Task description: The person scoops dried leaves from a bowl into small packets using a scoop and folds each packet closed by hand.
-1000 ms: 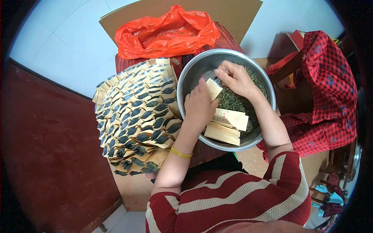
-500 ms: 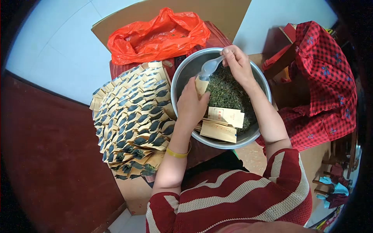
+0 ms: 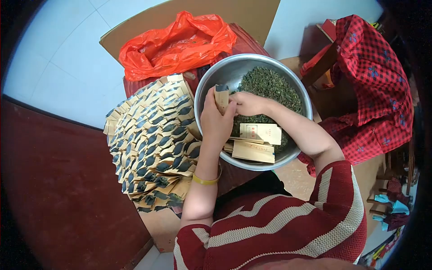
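My left hand (image 3: 214, 120) grips a small kraft-paper packet (image 3: 222, 98), upright over the left side of a metal basin (image 3: 211, 74), its dark-lined open mouth facing up. Beside the packet, close to my left thumb, is my right hand (image 3: 250, 104), low over the dried tea leaves (image 3: 269, 85) in the basin. Its fingers are curled and their tips are partly hidden; the spoon does not show. Flat paper packets (image 3: 261, 132) lie on the leaves near the basin's front edge.
Left of the basin stand many filled paper packets (image 3: 157, 130) in tight rows. An orange-red plastic bag (image 3: 175, 45) lies open behind them, before a cardboard sheet (image 3: 252, 18). To the right, red checked cloth (image 3: 371, 76) drapes over a chair.
My right hand has come down and left from above the packet to beside it. The clear plastic spoon that it held at the packet's mouth is now out of sight.
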`<state>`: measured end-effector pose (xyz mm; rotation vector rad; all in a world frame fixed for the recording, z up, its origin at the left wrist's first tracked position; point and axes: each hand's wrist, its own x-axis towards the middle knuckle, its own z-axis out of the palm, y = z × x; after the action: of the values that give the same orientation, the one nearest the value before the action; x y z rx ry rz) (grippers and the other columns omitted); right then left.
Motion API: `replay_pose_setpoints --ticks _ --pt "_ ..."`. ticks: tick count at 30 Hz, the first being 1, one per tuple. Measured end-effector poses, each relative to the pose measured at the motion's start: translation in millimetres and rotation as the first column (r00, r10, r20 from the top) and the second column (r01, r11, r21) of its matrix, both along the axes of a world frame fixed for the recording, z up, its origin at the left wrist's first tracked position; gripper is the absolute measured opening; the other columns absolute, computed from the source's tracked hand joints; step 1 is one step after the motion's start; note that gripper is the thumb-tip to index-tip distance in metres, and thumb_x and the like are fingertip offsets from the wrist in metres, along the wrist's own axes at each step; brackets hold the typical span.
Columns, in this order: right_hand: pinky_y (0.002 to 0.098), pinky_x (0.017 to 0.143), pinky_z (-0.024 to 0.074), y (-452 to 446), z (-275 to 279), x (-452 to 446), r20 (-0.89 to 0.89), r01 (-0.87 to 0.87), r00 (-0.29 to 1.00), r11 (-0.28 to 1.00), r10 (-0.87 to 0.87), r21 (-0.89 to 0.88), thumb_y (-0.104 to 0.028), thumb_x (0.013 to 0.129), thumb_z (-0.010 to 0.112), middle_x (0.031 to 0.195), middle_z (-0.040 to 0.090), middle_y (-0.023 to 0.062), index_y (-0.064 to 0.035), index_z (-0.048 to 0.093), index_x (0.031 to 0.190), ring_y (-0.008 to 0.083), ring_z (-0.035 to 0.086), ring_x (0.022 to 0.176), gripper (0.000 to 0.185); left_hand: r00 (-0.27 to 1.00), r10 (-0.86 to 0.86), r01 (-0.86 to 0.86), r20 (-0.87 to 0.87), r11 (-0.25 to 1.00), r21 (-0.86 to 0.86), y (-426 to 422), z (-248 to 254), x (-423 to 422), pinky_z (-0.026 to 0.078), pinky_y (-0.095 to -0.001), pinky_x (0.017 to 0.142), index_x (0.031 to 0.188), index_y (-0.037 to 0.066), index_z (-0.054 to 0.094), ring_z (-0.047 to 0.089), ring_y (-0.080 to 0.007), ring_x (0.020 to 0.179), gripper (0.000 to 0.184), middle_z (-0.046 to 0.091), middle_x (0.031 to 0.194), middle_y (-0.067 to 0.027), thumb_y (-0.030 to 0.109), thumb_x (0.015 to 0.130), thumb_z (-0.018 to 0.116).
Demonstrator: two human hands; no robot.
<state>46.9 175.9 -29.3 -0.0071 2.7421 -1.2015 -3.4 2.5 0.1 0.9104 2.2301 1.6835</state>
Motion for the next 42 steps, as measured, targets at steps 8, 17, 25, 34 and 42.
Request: replay_pose_setpoints --ticks 8,17,25,34,42 --pt "0.0239 0.058 0.0461 25.5 15.9 -5.0 0.02 0.3 0.946 0.851 -0.323 -0.43 -0.033 0.103 0.05 0.069 0.057 0.0 -0.0054 0.06 0.086 0.008 0.054 0.061 0.034 1.0 -0.017 0.017 0.026 1.0 -0.01 -0.8 -1.0 0.5 0.047 -0.0409 0.095 0.138 0.0 0.043 0.061 -0.0368 0.111 0.066 0.06 0.123 -0.0232 0.021 0.083 0.073" --pt "0.022 0.058 0.0426 41.5 56.2 9.4 -0.34 0.36 0.705 0.727 -0.622 -0.584 -0.034 0.104 0.046 0.071 0.054 -0.0023 -0.0055 0.06 0.087 0.0056 0.051 0.062 0.036 0.996 -0.091 0.089 0.002 0.978 -0.188 -1.8 10.1 5.3 0.047 -0.044 0.094 0.137 0.003 0.042 0.058 -0.04 0.113 0.067 0.059 0.124 -0.0221 0.021 0.081 0.074" --pt "0.0279 0.063 0.0474 4.6 73.4 21.0 -0.63 0.413 0.695 0.91 -0.346 -0.045 -0.026 0.103 0.049 0.075 0.062 0.0047 -0.0004 0.061 0.089 0.0134 0.06 0.066 0.032 0.988 -0.128 0.106 -0.082 0.967 -0.232 -2.7 3.5 5.9 0.048 -0.046 0.092 0.134 0.001 0.043 0.06 -0.0409 0.109 0.064 0.06 0.121 -0.0235 0.022 0.082 0.074" --pt "0.0364 0.063 0.0482 3.0 80.7 22.3 -0.859 0.44 0.5 0.887 -0.114 0.138 -0.019 0.092 0.062 0.071 0.063 0.0092 -0.0051 0.064 0.083 0.0279 0.063 0.065 0.017 0.989 -0.142 0.124 -0.045 0.952 -0.28 -2.8 6.8 5.5 0.046 -0.0453 0.096 0.142 -0.002 0.034 0.055 -0.0407 0.117 0.077 0.055 0.128 -0.026 0.024 0.082 0.074" --pt "0.0353 0.06 0.0461 -0.1 81.9 25.5 -0.879 0.444 0.465 0.886 -0.103 0.132 -0.014 0.094 0.057 0.072 0.064 0.0087 -0.0024 0.063 0.083 0.0249 0.06 0.063 0.017 0.989 -0.142 0.129 -0.041 0.963 -0.237 -2.7 3.3 5.8 0.046 -0.0453 0.098 0.144 -0.003 0.032 0.054 -0.0408 0.119 0.079 0.054 0.13 -0.0269 0.022 0.082 0.074"
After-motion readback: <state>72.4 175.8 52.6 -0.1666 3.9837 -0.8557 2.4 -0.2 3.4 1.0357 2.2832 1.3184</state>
